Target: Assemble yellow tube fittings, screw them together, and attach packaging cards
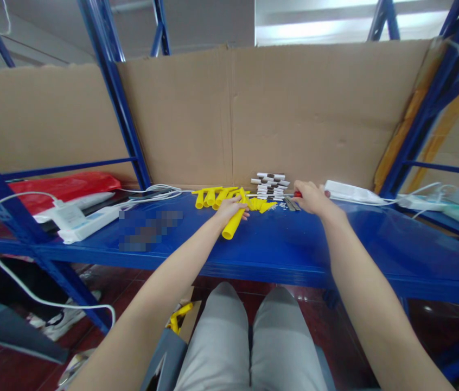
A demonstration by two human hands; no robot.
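Note:
My left hand point(229, 209) is closed around a hollow yellow plastic tube point(233, 225) with a narrower crosswise top; its round open end points towards me. My right hand point(312, 196) grips a red-handled tool point(297, 194) that looks like a screwdriver, its thin shaft pointing left towards the yellow part. Behind my left hand lies a row of similar yellow tubes point(210, 199). Smaller yellow pieces point(267, 207) sit between the hands. Just beyond them are stacked white pieces with dark bands point(271, 182). Thin metal strips point(291, 203) lie beside my right fingers.
The blue shelf point(286, 244) has a cardboard panel point(294, 108) at its back and blue uprights point(121, 108). White power strips point(91, 222) with cables lie left, and a white box point(351, 192) right. Below, a carton holds yellow parts point(179, 315).

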